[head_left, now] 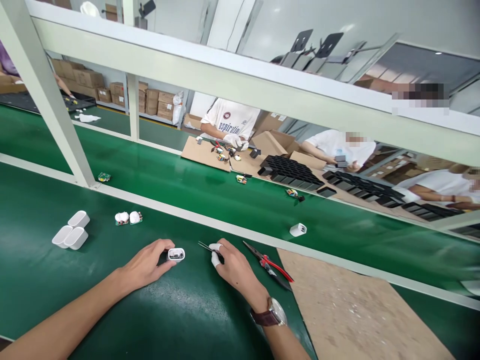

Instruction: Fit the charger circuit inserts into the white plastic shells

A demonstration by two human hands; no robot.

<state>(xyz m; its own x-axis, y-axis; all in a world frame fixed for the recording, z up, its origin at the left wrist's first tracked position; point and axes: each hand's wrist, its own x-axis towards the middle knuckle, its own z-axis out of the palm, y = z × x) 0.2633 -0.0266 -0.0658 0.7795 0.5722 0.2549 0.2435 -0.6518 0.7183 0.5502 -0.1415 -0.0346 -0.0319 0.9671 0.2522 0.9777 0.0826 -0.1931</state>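
My left hand (148, 265) rests on the green work surface and grips a small white plastic casing (176, 255) with its open end facing right. My right hand (234, 267) lies just to the right of it, with white finger cots on thumb and forefinger, pinching thin metal tweezers (205, 246) whose tips point left toward the casing. A brown-strapped watch (270, 315) sits on my right wrist. Red-handled cutting pliers (270, 264) lie on the surface right beside my right hand.
Three empty white casings (72, 231) sit at left, two small white parts with circuit boards (128, 218) behind them. One white casing (298, 230) rides the green conveyor belt (210, 195). A cardboard sheet (352, 310) lies at right. Other people work opposite among black trays (292, 172).
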